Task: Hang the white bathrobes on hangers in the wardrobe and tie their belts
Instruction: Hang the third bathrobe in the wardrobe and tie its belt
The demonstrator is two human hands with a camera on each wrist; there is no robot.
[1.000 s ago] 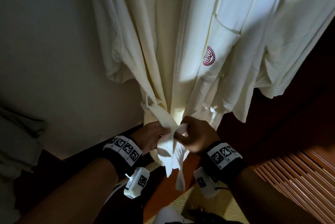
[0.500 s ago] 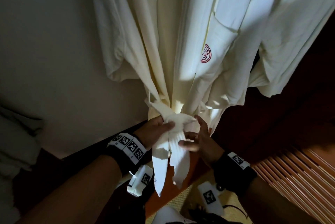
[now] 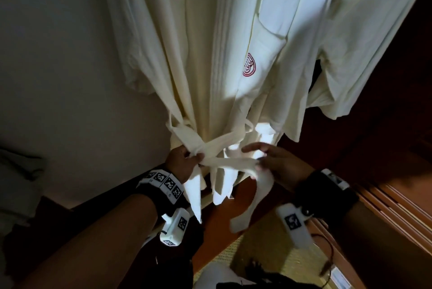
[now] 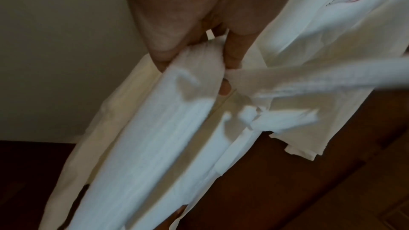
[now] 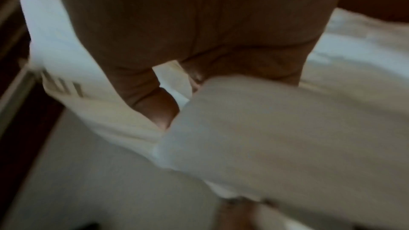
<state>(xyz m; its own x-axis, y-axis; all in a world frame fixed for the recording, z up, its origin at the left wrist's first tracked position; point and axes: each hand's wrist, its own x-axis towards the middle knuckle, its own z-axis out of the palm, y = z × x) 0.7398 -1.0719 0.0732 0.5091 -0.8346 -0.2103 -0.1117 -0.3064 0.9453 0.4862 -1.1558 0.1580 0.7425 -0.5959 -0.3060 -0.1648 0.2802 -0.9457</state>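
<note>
Since a second ago the right hand (image 3: pixel 278 164) is drawing one belt (image 3: pixel 230 162) end sideways, gripping it, while the left hand (image 3: pixel 181 163) is pinching the crossing on the hanging bathrobe (image 3: pixel 210 54), knot needing cinching

White bathrobe (image 3: pixel 210 43): cream-white ribbed cloth, hanging full length against a pale wall, front panels overlapped. Chest pocket with red embroidered emblem (image 3: pixel 249 68). Gathered in at the waist. Second white bathrobe (image 3: pixel 364 38): same cloth, hanging just beside the first on its right, touching it, sleeve hem loose. Belt (image 3: pixel 230 162): same white cloth, passed through side loops, wrapped round the waist of the first robe, crossed at the front, one stretch pulled taut sideways, two flat ends dangling below.
</note>
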